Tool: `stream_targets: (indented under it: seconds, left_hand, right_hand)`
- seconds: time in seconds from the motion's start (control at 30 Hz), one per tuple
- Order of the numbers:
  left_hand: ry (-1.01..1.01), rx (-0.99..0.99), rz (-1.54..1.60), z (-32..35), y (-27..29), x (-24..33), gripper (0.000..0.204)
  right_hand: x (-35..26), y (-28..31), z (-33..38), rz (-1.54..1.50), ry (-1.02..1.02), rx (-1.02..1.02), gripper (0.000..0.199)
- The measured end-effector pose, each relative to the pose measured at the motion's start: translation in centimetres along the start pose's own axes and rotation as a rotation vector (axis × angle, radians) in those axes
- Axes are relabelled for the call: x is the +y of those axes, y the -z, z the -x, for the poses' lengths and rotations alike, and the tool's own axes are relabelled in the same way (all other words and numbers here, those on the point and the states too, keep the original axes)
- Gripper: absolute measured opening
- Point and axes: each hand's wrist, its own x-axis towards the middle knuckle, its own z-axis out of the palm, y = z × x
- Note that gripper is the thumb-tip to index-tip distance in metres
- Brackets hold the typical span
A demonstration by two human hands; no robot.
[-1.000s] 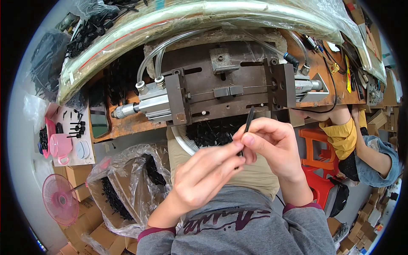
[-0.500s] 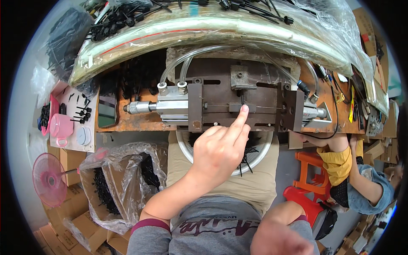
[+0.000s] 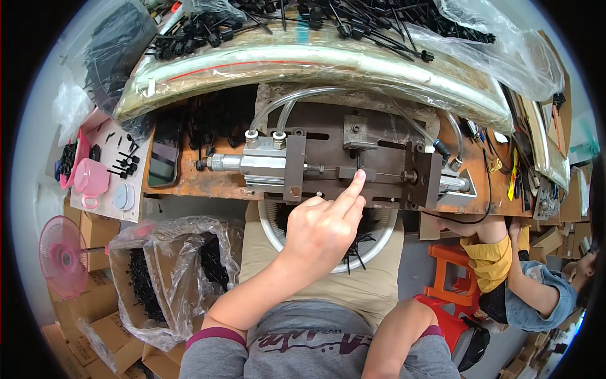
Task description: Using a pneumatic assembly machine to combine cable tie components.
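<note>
Workbench (image 3: 194,184), left fingers (image 3: 348,197), block (image 3: 346,172) beneath (partly covered)

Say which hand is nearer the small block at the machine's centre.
Left: the left hand has its index fingertip on or just over the small block. The right hand is out of view, its forearm crossing the lower edge, far from the block.

The table (image 3: 218,184) is brown wood with dark marks. A big, dark metal clamping machine (image 3: 386,158) sits on its middle. To the left are a dark, shiny flat thing like a phone (image 3: 163,165) and black bits (image 3: 201,136). A yellow strip (image 3: 512,182) lies near the right end.
</note>
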Motion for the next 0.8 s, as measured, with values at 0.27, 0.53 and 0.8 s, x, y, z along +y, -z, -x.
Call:
stream_targets:
  seconds: [0.27,0.53,0.8]
  left_hand:
    - [0.017,-0.008,0.049,0.2,0.4,-0.2,0.022]
    - [0.003,-0.065,0.158,0.8,2.3,0.2,0.022]
    - [-0.077,-0.354,0.412,5.4,2.2,1.3,0.024]
  right_hand:
    - [-0.6,-0.5,0.2,-0.024,0.012,0.006,0.028]
    - [-0.3,-0.4,-0.3,-0.038,-0.008,0.042,0.034]
    - [-3.5,-0.9,-3.6,0.118,-0.505,0.267,0.04]
